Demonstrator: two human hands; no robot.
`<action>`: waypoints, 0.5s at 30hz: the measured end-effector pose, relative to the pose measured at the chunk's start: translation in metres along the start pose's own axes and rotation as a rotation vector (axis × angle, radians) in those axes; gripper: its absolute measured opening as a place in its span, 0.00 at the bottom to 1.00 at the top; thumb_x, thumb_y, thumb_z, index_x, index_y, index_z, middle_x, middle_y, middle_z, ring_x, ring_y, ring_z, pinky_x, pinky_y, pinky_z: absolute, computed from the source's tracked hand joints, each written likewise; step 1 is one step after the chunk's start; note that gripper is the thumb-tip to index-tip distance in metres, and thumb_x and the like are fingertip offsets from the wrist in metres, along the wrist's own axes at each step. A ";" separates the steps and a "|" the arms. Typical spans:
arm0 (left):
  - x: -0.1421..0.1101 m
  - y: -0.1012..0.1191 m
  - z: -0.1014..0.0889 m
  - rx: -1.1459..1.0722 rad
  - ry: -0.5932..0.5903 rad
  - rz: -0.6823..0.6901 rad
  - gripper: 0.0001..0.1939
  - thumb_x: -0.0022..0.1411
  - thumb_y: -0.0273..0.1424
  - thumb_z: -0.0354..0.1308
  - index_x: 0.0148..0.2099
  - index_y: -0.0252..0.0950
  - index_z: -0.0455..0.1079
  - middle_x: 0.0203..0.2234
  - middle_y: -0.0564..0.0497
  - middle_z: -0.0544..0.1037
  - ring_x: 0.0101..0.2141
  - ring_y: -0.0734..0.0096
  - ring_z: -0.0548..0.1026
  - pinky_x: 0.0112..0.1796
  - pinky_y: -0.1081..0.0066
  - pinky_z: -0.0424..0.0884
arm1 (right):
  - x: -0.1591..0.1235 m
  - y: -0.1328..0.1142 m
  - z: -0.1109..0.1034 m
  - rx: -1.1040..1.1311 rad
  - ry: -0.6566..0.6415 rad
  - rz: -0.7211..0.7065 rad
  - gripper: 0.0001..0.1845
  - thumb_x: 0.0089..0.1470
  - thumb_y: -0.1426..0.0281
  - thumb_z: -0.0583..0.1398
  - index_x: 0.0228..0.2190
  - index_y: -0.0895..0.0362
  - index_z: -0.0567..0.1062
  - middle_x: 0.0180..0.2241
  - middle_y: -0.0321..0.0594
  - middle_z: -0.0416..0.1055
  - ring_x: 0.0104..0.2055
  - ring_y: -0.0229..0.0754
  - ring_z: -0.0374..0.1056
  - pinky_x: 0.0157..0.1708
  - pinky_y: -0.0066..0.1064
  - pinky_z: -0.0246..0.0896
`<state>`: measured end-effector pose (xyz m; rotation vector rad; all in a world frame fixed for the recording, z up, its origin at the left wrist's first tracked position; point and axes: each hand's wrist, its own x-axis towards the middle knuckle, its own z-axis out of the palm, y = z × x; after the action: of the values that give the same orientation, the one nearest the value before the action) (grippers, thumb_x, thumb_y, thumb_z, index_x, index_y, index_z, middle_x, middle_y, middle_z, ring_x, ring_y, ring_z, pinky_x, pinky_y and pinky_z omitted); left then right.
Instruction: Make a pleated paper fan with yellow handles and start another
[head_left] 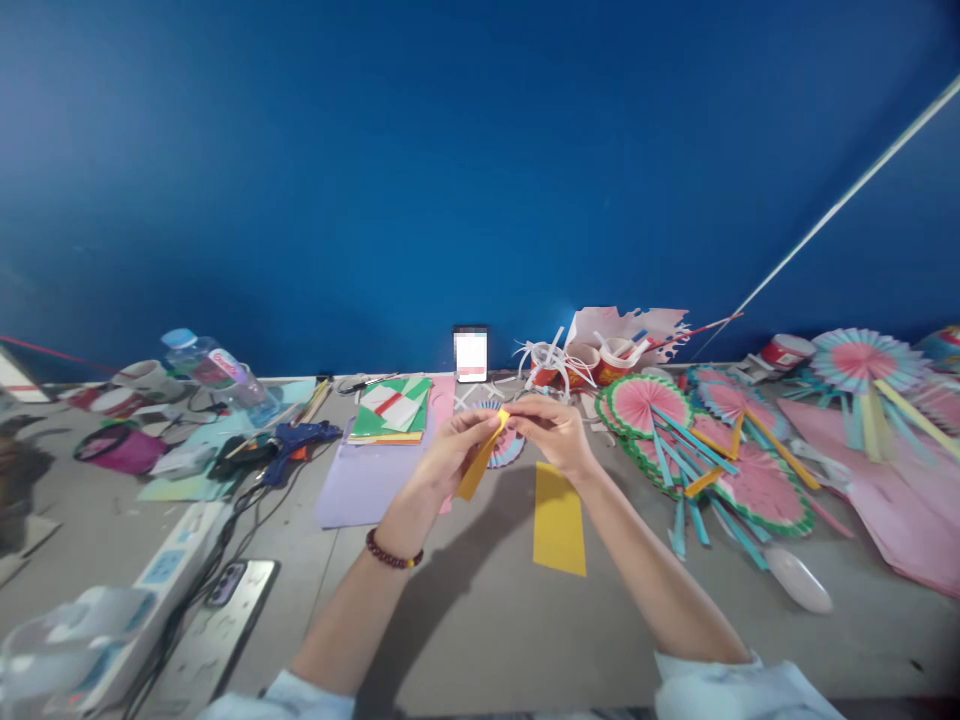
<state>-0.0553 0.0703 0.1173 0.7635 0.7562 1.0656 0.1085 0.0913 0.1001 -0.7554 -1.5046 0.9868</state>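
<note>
Between my two hands is a narrow yellow paper strip (475,467), raised above the table and slanting down to the left. My left hand (450,450) pinches it near its upper end. The fingertips of my right hand (555,430) close on the same upper end, where the paper looks folded or bent. Behind the hands, partly hidden by them, lies a pink and blue pleated paper rosette (504,450). A flat yellow paper rectangle (559,520) rests on the table below my right hand.
A phone (471,355) stands upright against the blue wall. Left are coloured papers (390,410), a blue glue gun (292,447), a bottle (221,368), a power strip (161,580) and another phone (217,630). Right lie watermelon-patterned paper fans (765,485) and a white oval object (799,580).
</note>
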 end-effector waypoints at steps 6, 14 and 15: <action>0.001 -0.001 -0.001 -0.005 -0.018 -0.018 0.14 0.42 0.35 0.73 0.29 0.33 0.76 0.20 0.53 0.75 0.22 0.79 0.71 0.26 0.79 0.65 | 0.000 0.001 -0.001 -0.033 0.021 -0.048 0.07 0.48 0.64 0.66 0.31 0.50 0.83 0.32 0.40 0.77 0.34 0.41 0.72 0.35 0.33 0.67; 0.003 -0.004 -0.004 -0.001 0.016 -0.020 0.15 0.41 0.35 0.74 0.29 0.33 0.76 0.18 0.54 0.75 0.21 0.80 0.71 0.25 0.79 0.65 | 0.000 0.000 0.000 -0.031 0.028 -0.001 0.09 0.48 0.61 0.65 0.29 0.52 0.82 0.32 0.41 0.77 0.35 0.42 0.71 0.33 0.33 0.67; 0.003 -0.004 -0.004 -0.002 0.025 -0.016 0.15 0.40 0.35 0.74 0.29 0.33 0.76 0.18 0.54 0.75 0.21 0.80 0.71 0.25 0.79 0.65 | 0.000 -0.001 0.000 -0.020 0.025 0.025 0.10 0.48 0.60 0.65 0.29 0.53 0.82 0.32 0.42 0.77 0.34 0.42 0.70 0.32 0.33 0.66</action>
<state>-0.0554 0.0727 0.1114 0.7428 0.7810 1.0629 0.1082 0.0909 0.1005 -0.8002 -1.4883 0.9787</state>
